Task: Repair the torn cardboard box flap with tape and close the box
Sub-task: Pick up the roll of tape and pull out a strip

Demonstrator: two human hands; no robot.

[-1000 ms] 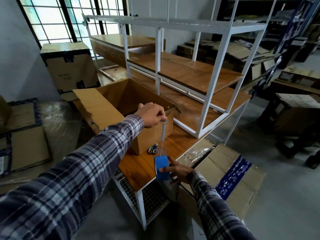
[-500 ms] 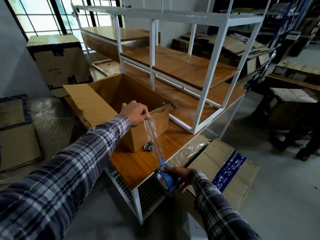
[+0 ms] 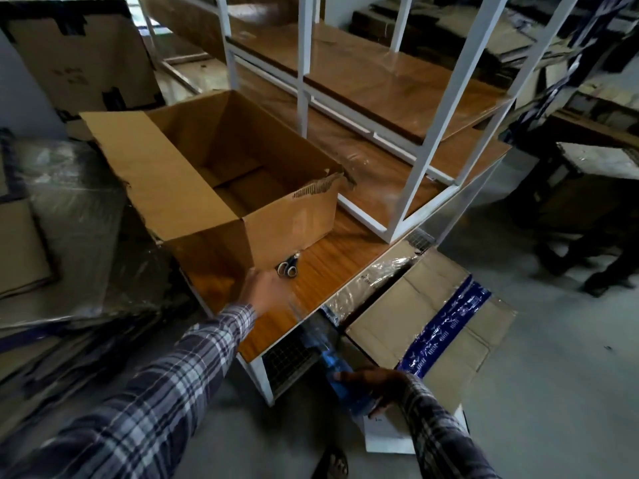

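Right grip (image 3: pixel 371 387) curls round the blue roll of clear tape (image 3: pixel 340 382), blurred, below the edge of the wooden table (image 3: pixel 332 271). My left grip (image 3: pixel 264 292) is blurred too, so I cannot tell its fingers' state; black-handled scissors (image 3: pixel 287 267) lie just beyond it. Beyond them stands the open brown cardboard box (image 3: pixel 221 188), its torn flap edge (image 3: pixel 316 190) at the far right corner.
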